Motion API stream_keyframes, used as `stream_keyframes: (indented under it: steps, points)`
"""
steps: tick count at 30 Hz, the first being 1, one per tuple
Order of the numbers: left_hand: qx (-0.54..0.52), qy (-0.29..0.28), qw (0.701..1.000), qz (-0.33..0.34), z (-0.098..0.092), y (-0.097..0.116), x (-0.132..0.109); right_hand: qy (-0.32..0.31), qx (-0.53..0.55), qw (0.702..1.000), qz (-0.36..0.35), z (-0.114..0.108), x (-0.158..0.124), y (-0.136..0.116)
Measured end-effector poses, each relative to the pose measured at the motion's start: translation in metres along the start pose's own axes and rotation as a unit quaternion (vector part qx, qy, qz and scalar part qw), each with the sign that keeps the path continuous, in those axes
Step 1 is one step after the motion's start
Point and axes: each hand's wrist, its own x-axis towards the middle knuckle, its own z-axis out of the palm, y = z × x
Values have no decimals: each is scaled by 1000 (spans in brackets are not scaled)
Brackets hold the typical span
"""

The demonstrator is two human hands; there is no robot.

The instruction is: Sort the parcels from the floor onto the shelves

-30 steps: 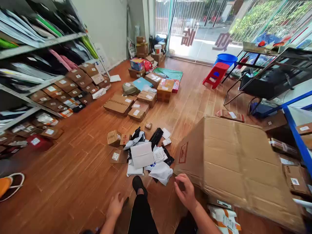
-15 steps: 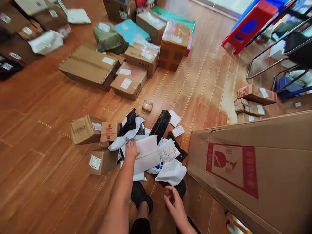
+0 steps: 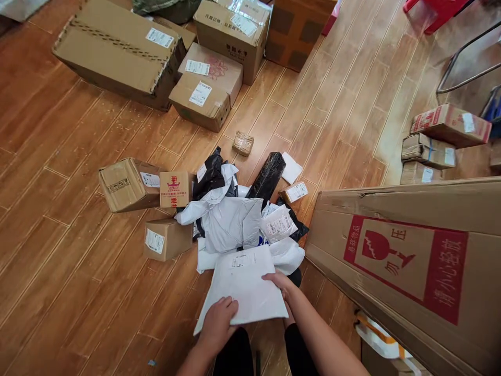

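Note:
A flat white mailer envelope (image 3: 246,287) with a printed label near its far edge is held up in front of my knees. My left hand (image 3: 219,319) grips its near left side, thumb on top. On the right edge, my right hand (image 3: 279,284) has its thumb over the face and the other fingers underneath. Just beyond lies a pile of parcels: a crumpled pale grey mailer bag (image 3: 233,222), a long black-wrapped parcel (image 3: 268,176), a black bag (image 3: 211,175) and a small labelled white packet (image 3: 278,223).
Small cartons, including a red-printed box (image 3: 176,189), stand left of the pile. A large carton with a fragile mark (image 3: 407,256) leans in from the right. Beyond are a tiny taped box (image 3: 243,143), a long carton (image 3: 117,52) and further boxes on the wooden floor (image 3: 70,261).
My left hand has come back from the pile with the white envelope lifted toward me. My right hand has closed on its right edge. The view has tipped down and nearer.

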Motion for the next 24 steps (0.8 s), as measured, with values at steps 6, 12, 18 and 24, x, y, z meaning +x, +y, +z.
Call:
stream_keyframes:
  steps: [6,12,18,24]
  points:
    - [37,247,968,-6,-104,-31,149,62,15,994,-92,-52,-12,71]
    - [170,211,959,-86,-190,-29,284,91,91,989,-73,-73,-14,90]
    - [155,84,984,40,-114,14,183,101,125,983,-87,-63,-20,85]
    - [102,52,975,193,41,36,37,89,153,979,-95,-64,-35,89]
